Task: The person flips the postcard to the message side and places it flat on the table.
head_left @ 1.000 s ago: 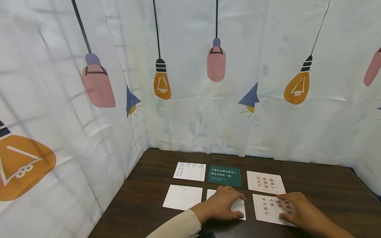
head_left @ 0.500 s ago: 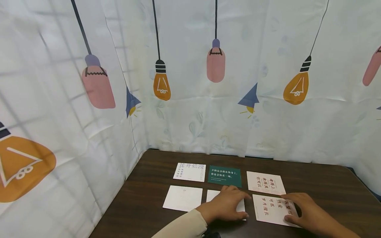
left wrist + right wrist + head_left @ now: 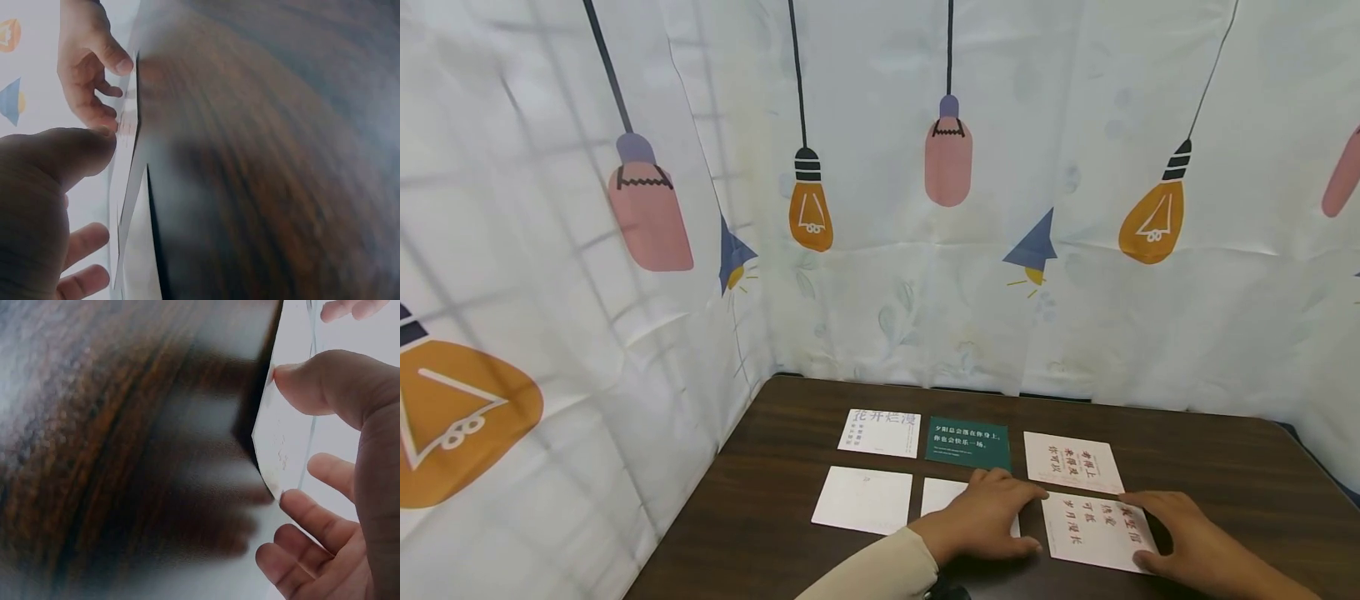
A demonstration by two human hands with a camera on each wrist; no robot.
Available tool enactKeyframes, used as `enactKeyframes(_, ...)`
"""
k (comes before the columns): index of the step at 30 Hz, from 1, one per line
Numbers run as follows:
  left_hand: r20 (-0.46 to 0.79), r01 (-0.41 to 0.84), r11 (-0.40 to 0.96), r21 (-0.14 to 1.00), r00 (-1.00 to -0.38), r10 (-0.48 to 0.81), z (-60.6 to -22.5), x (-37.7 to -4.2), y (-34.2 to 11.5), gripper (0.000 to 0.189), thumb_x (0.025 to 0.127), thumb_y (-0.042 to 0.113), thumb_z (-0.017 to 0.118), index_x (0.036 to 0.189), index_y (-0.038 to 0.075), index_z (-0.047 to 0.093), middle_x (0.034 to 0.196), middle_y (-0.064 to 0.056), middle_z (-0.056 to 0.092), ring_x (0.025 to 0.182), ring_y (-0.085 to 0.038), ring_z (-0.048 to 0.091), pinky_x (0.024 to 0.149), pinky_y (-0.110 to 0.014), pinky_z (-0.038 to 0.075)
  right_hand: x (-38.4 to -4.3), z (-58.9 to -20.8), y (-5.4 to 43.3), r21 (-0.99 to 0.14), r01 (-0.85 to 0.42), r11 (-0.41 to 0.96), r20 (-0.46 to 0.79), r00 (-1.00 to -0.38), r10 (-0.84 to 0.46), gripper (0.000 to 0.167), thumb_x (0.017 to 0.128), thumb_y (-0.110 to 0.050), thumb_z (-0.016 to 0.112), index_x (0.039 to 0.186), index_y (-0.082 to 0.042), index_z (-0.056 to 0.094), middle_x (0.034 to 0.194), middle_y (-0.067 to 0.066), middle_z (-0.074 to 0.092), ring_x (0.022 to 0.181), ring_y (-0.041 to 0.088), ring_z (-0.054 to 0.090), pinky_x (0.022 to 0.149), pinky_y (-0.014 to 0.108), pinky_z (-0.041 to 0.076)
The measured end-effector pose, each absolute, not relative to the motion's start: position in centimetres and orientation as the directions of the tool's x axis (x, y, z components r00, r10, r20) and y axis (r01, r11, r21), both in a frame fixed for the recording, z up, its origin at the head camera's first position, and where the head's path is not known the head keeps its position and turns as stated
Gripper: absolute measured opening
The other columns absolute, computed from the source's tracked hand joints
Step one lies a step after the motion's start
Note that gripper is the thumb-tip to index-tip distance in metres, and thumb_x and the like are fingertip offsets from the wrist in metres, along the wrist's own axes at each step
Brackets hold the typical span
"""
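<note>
Near the front of the brown table, my right hand point(image 3: 1191, 537) touches the right side of a white card with red writing point(image 3: 1093, 529), thumb and forefinger spread along it. In the right wrist view the right thumb point(image 3: 306, 381) rests at the card's edge. My left hand point(image 3: 985, 517) hovers over a white card point(image 3: 938, 496) and hides much of it. Its thumb and forefinger reach to the left side of the red-lettered card; the forefinger's tip is by the far left corner. The left wrist view shows both hands at either side of this card point(image 3: 128, 125).
The brown table point(image 3: 760, 492) also carries a blank-looking white card point(image 3: 863, 500), a white card with purple writing point(image 3: 880, 433), a green card point(image 3: 968, 443) and another red-lettered card point(image 3: 1072, 462). Behind hangs a white curtain point(image 3: 865, 317) printed with lamps.
My left hand has moved right, from over the white card towards the red-lettered card. My right hand has shifted slightly right along that card, uncovering more of its writing.
</note>
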State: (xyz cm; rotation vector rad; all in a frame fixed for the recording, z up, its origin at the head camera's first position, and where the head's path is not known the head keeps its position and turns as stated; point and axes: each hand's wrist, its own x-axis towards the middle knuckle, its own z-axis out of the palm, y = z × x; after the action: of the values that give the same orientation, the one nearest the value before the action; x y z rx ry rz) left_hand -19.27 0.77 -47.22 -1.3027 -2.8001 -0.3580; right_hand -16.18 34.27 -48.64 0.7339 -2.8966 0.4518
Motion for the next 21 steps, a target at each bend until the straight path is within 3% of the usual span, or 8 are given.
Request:
enactKeyframes(5,0.107,0.749,0.634,0.192,-0.658,0.745,-47.1,-19.1,1.4,0.064,0.092,0.056,0.069,0.148,0.033,0.049,0.14,0.02,0.053,0.124,-0.006,0.045,0.097,-0.031,0.034,-16.1,-48.5,34.4,-0.305,-0.438,0.846,0.153,-0.899,-0.41,0.069,0.073,-0.034,0.092,0.132,-0.012,0.063,0.131,0.009,0.06,0.119,0.04,0.052,0.084,0.057,0.048)
enactKeyframes(9,0.096,0.741,0.645,0.186,-0.667,0.739,-47.1,-19.0,1.7,0.065,0.091,0.057,0.069,0.148,0.035,0.048,0.139,0.02,0.053,0.124,-0.005,0.044,0.097,-0.031,0.033,-16.1,-48.5,34.5,-0.302,-0.42,0.856,0.134,-0.907,-0.399,0.07,0.073,-0.031,0.092,0.133,-0.012,0.063,0.132,0.009,0.06,0.12,0.04,0.052,0.084,0.057,0.048)
enactKeyframes(21,0.111,0.726,0.667,0.167,-0.686,0.719,-47.3,-19.0,1.8,0.065,0.091,0.056,0.07,0.147,0.034,0.049,0.137,0.018,0.055,0.121,-0.005,0.044,0.093,-0.031,0.033,-16.2,-48.4,34.6,-0.322,-0.41,0.853,0.095,-0.911,-0.401,0.075,0.074,-0.041,0.091,0.135,-0.01,0.062,0.131,0.012,0.06,0.119,0.043,0.053,0.084,0.056,0.05)
